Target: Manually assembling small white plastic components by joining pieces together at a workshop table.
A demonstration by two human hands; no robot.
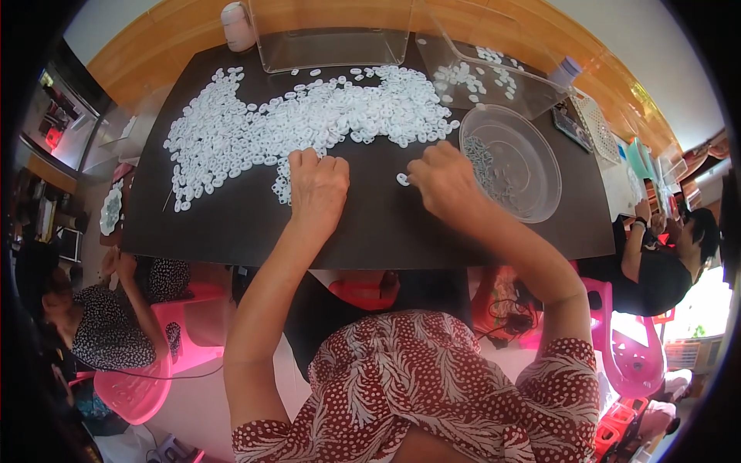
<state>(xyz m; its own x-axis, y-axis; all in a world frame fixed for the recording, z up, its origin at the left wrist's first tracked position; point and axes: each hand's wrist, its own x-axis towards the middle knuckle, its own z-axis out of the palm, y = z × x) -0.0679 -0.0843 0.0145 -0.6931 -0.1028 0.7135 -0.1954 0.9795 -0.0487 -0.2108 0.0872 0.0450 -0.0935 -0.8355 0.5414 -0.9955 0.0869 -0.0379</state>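
Note:
A wide, loose pile of small white oval plastic pieces with holes [340, 112] lies across the dark table. At the pile's near edge is my left hand [319, 185], its fingers curled closed; whatever they may hold is hidden beneath them. To the right, my right hand [446, 181] is closed in a pinch, with one white oval piece [402, 179] at its fingertips. Just right of that hand sits a round clear plastic dish [546, 189]. Small grey metal-looking parts [480, 160] are gathered on its left side.
An open clear bin [332, 52] stands at the table's far edge. Beside it, another clear bin [525, 86] holds some white pieces. A pink bottle [238, 27] and a phone [571, 130] lie around the edges. People sit at left [116, 328] and right [656, 266].

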